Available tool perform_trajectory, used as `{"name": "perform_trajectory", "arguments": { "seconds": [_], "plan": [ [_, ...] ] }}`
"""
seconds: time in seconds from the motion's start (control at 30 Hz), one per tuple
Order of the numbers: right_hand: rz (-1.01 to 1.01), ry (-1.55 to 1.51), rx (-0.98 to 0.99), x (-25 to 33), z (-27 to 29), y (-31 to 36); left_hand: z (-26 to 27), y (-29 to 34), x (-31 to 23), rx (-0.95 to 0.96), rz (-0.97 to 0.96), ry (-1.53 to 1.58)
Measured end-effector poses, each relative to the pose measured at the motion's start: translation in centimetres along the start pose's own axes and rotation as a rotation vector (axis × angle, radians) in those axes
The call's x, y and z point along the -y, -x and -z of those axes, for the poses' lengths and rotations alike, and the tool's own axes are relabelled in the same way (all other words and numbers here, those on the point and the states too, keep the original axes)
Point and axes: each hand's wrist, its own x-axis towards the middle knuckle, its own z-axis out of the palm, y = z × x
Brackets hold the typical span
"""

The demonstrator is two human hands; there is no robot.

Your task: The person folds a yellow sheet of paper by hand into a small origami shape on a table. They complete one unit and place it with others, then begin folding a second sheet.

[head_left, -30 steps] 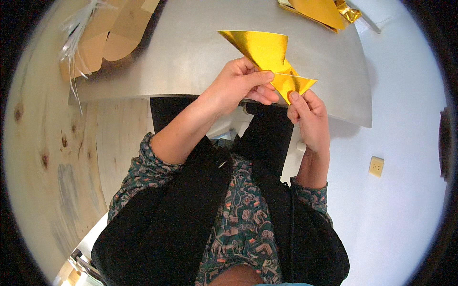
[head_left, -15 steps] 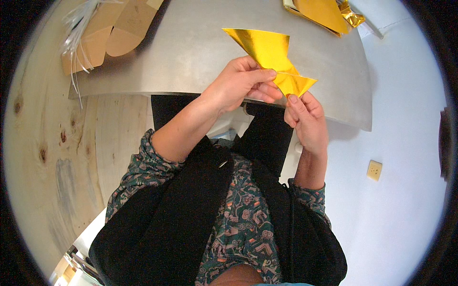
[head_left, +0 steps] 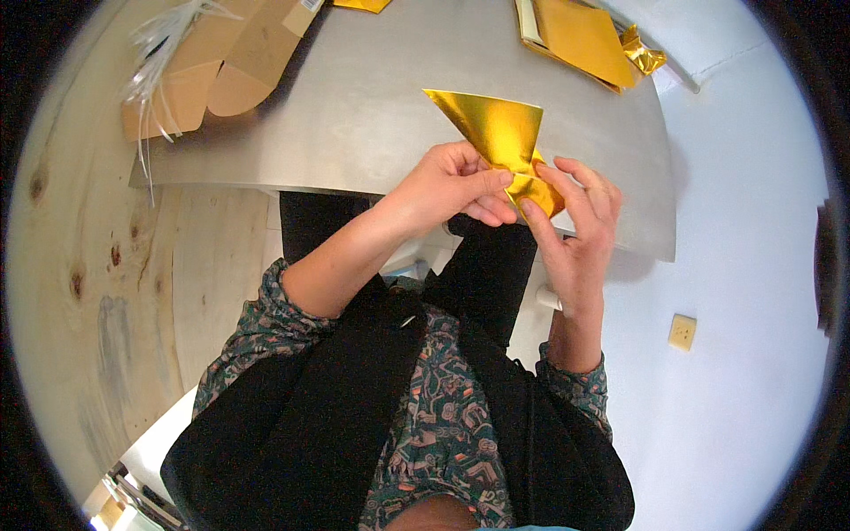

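A sheet of shiny gold foil paper (head_left: 500,124), pinched narrow at its middle, is held up near the front edge of the grey table. My left hand (head_left: 460,188) is closed on that middle, thumb on top. Above the pinch the sheet fans out into a wide flat flap; below it a smaller, bent part spreads out. My right hand (head_left: 580,208) grips this smaller part, thumb at its lower edge and fingers curled over the far side. Fingertips behind the paper are partly hidden.
At the far left of the table (head_left: 390,97) lies an open cardboard box (head_left: 239,71) with clear plastic strips (head_left: 159,80). A stack of gold sheets (head_left: 580,40) and a crumpled gold piece (head_left: 645,53) lie at the far right, near the wall. Another gold piece (head_left: 363,3) shows at the top edge.
My right hand has turned and spread its grip round the lower part of the foil paper, which is now folded over more. Both hands sit slightly lower in view; the left keeps its pinch.
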Motion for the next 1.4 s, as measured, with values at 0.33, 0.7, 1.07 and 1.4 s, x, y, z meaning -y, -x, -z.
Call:
{"name": "perform_trajectory", "arguments": {
  "seconds": [0.33,0.7,1.07,1.4],
  "plan": [
    [-0.066,-0.31,0.04,1.1,-1.0,-0.8,1.0,1.4,-1.0,0.099,0.022,-0.046],
    [-0.265,-0.51,-0.158,1.0,-1.8,-0.4,0.7,1.7,-1.4,0.017,-0.149,-0.06],
    [-0.279,-0.519,-0.047,2.2,-1.8,-0.7,1.3,1.9,-2.0,0.12,-0.197,-0.205],
    [-0.221,-0.597,0.126,1.7,-2.4,-0.5,3.3,2.6,-2.4,0.118,-0.161,-0.258]
  ]
}}
